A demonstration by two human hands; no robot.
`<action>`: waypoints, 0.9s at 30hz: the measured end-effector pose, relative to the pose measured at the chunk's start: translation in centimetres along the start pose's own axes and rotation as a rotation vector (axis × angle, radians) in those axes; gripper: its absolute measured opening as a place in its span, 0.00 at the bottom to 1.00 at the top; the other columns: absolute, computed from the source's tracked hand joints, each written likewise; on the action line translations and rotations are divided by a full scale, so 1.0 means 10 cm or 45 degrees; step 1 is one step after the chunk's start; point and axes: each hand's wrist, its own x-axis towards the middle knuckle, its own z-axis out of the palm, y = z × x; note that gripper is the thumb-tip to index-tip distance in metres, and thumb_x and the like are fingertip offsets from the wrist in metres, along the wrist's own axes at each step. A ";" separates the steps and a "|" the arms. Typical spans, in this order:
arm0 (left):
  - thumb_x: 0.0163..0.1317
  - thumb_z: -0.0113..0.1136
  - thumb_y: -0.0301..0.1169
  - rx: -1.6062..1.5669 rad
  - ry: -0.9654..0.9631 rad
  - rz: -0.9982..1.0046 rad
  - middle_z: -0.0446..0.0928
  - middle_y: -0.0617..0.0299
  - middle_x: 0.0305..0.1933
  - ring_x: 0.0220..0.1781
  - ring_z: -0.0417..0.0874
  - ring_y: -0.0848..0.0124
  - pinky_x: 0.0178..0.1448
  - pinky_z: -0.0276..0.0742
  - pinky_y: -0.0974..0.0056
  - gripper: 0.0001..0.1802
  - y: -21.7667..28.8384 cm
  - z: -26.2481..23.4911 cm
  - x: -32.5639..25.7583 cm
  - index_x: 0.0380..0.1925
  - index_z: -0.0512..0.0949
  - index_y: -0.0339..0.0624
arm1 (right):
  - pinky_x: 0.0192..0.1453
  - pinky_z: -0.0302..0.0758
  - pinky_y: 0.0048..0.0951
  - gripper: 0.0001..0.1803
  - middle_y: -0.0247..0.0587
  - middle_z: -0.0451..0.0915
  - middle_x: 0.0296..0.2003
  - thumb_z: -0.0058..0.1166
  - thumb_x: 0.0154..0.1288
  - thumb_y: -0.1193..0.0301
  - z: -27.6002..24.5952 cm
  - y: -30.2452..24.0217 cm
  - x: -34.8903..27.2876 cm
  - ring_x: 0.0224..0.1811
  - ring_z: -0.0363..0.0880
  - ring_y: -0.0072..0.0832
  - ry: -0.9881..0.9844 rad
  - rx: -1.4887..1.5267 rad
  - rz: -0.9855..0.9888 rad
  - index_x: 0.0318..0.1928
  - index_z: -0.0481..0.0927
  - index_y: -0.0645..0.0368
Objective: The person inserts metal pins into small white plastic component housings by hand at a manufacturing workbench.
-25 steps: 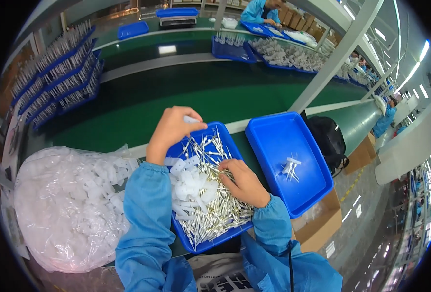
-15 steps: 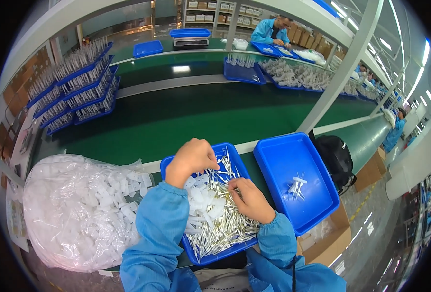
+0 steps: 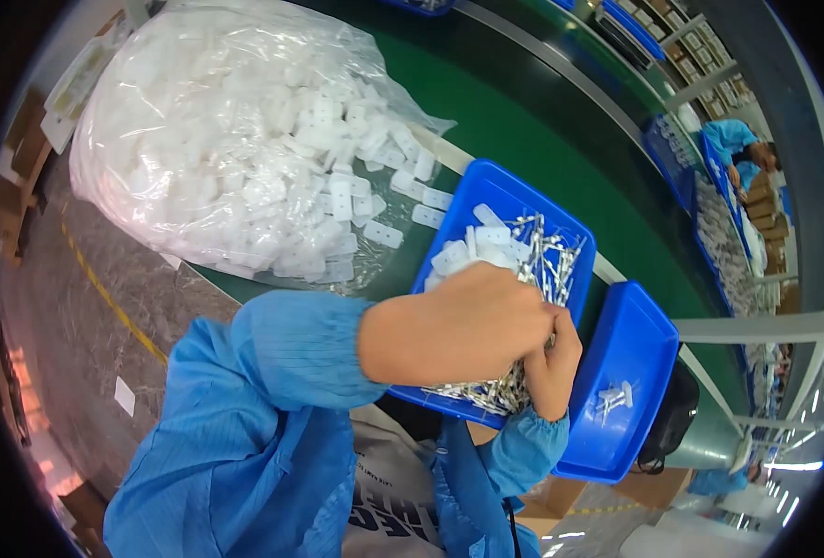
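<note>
Left hand and right hand meet over a blue tray

The fingers draw in close together; the back of the left hand hides whether they pinch anything, so I cannot tell. Beneath them, thin silvery pins fill the tray, with flat white plates heaped at its left. Just right, a second tray holds a small white-and-metal cluster. Left, a clear plastic bag spills similar plates. Nearest the body, a light shirt carries large dark lettering, partly covered by a blue jacket. Far right, a co-worker in blue leans forward.
</note>
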 end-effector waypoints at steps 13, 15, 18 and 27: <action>0.44 0.77 0.29 -0.446 0.827 -0.197 0.72 0.65 0.18 0.18 0.73 0.65 0.22 0.66 0.63 0.15 -0.17 1.02 -0.59 0.16 0.75 0.46 | 0.57 0.74 0.38 0.26 0.43 0.76 0.53 0.67 0.59 0.66 -0.10 -0.27 -0.33 0.53 0.75 0.43 -0.172 -0.260 -0.294 0.59 0.78 0.54; 0.45 0.76 0.29 -0.429 0.812 -0.157 0.72 0.65 0.17 0.18 0.74 0.65 0.22 0.65 0.63 0.14 -0.18 1.03 -0.55 0.16 0.76 0.46 | 0.58 0.73 0.38 0.28 0.43 0.76 0.53 0.66 0.59 0.65 -0.01 -0.35 -0.27 0.52 0.74 0.42 -0.154 -0.398 -0.307 0.60 0.77 0.53; 0.45 0.76 0.29 -0.381 0.804 -0.126 0.71 0.65 0.17 0.19 0.74 0.66 0.23 0.65 0.63 0.13 -0.22 1.02 -0.59 0.16 0.76 0.46 | 0.59 0.71 0.38 0.29 0.44 0.76 0.51 0.64 0.61 0.62 0.07 -0.33 -0.09 0.50 0.73 0.42 -0.203 -0.520 -0.317 0.62 0.74 0.54; 0.41 0.74 0.26 -0.319 0.871 -0.098 0.79 0.67 0.23 0.19 0.72 0.66 0.24 0.67 0.65 0.10 -0.24 0.99 -0.57 0.16 0.78 0.43 | 0.50 0.75 0.40 0.26 0.52 0.79 0.45 0.63 0.60 0.74 -0.02 -0.40 0.39 0.47 0.76 0.49 0.138 -0.584 -0.232 0.59 0.75 0.63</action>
